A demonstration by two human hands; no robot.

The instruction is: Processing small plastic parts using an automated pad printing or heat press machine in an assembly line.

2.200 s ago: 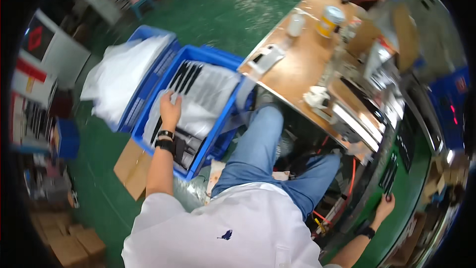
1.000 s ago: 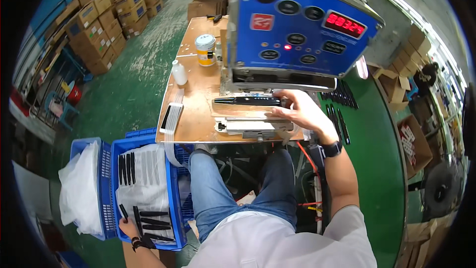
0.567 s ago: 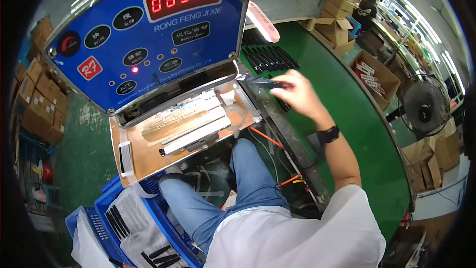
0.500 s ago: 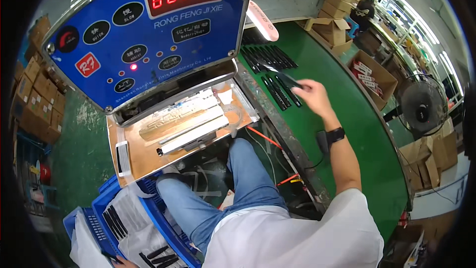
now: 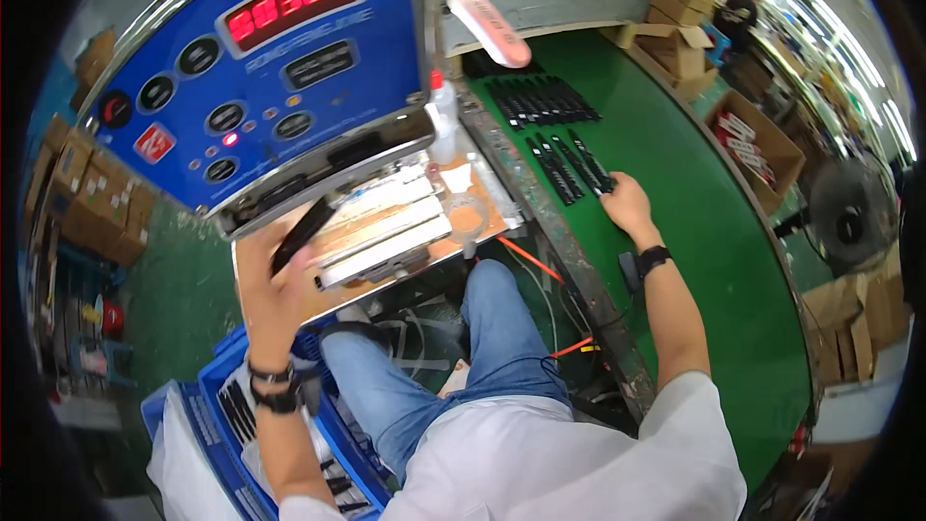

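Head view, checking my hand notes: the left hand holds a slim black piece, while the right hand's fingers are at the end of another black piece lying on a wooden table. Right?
Not quite: the head view shows the second black piece, at the fingers of the right hand, lying on a green surface. The rest stands.

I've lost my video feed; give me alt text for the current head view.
The person's left hand holds a black piece, below a machine's blue control panel in the picture. The right hand touches the rightmost black part of a short row on a green surface.
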